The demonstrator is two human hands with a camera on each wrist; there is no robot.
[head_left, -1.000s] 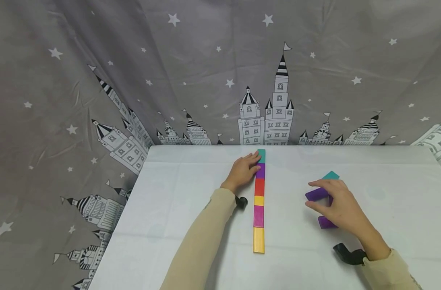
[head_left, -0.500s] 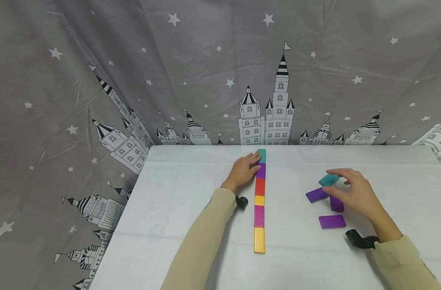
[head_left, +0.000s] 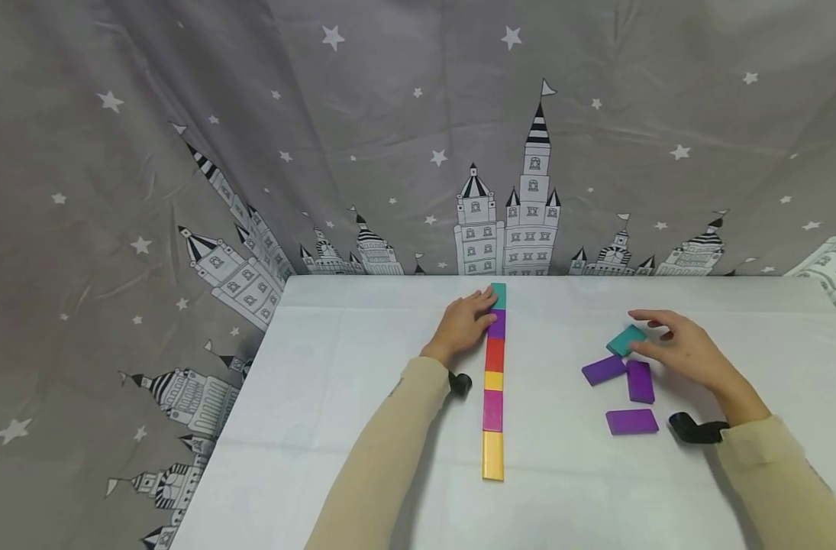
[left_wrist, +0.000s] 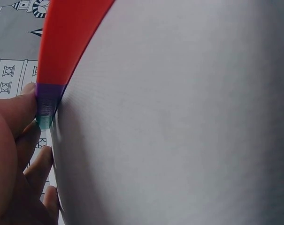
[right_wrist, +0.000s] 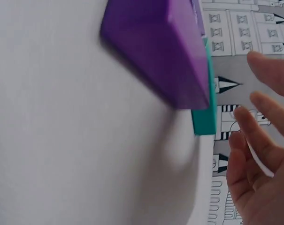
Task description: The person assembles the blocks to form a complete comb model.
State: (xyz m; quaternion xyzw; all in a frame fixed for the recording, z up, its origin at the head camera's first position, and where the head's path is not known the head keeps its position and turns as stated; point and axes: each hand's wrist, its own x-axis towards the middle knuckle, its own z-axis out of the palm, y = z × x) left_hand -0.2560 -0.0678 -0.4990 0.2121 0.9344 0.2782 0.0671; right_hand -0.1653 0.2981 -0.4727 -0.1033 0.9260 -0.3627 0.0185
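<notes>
A straight row of flat blocks runs toward the table's back edge. From near to far it goes orange-yellow (head_left: 493, 456), magenta (head_left: 493, 411), small yellow, red (head_left: 495, 355), purple (head_left: 498, 325) and a teal block (head_left: 500, 296). My left hand (head_left: 461, 325) rests against the row's left side, fingers at the teal block and thumb at the purple one; the left wrist view shows the same contact. Spread beside a loose teal block (head_left: 625, 341), my right hand (head_left: 689, 353) has its thumb close to that block's right edge and holds nothing. The right wrist view shows its fingers apart.
Near the right hand lie loose purple blocks: one angled (head_left: 604, 370), one turned lengthwise (head_left: 640, 381), and a nearer one (head_left: 632, 422). A white cloth covers the table (head_left: 562, 489). Behind it hangs a grey curtain (head_left: 390, 114) printed with castles and stars.
My right hand has moved right and back from above the loose purple blocks to the loose teal one, uncovering the purple ones. My left hand stays at the row.
</notes>
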